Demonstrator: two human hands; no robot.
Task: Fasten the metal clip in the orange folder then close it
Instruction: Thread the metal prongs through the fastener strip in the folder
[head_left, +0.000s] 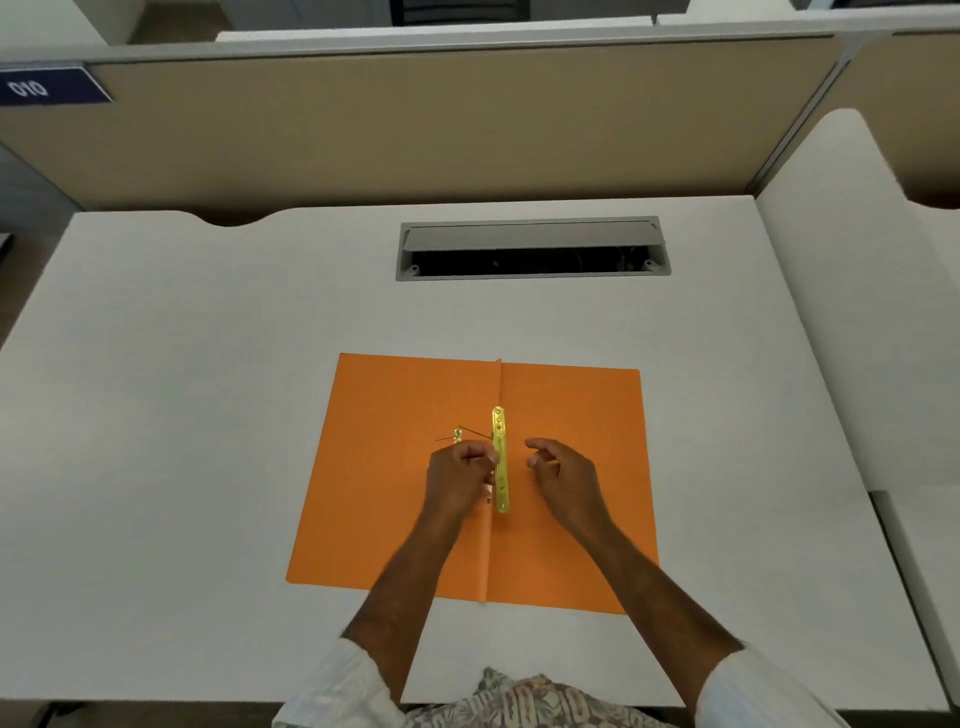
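Observation:
An orange folder (571, 415) lies open flat on the white desk, its centre crease running away from me. A yellow-gold metal clip bar (500, 447) lies along the crease. My left hand (460, 478) is curled just left of the bar, fingers pinching at its middle. A small gold clip piece with thin prongs (458, 434) sticks out above that hand's knuckles. My right hand (561, 475) hovers just right of the bar, fingers bent and apart, holding nothing.
A grey cable hatch (532, 249) is set into the desk (182, 415) behind the folder, its lid raised. A beige partition (415, 119) stands along the far edge. Another white desk surface (857, 260) adjoins on the right.

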